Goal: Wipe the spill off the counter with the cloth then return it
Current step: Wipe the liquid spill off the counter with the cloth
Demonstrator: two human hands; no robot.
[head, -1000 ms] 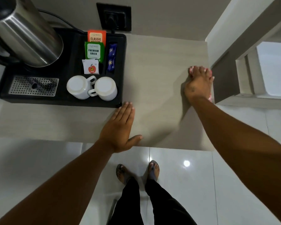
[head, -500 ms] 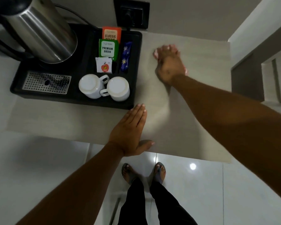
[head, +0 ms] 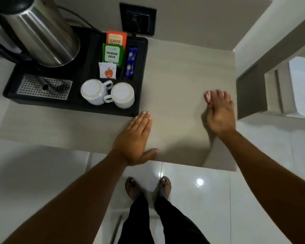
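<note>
Wiping pass swings back to the right side of the counter.

My right hand (head: 218,111) has swept from the upper middle of the counter (head: 174,71), beside the black tray (head: 143,76), back to the right edge; it is blurred, fingers spread flat and pressing down on the cloth (head: 208,98), of which only a pinkish sliver peeks out at my fingertips. I judge the wiping well along, the return not yet begun. My left hand (head: 134,138) lies flat and released at centre frame, bracing near the tray corner. The tray with two upturned cups (head: 107,94), sachets (head: 113,53) and kettle (head: 40,32) blocks any stroke further left.
</note>
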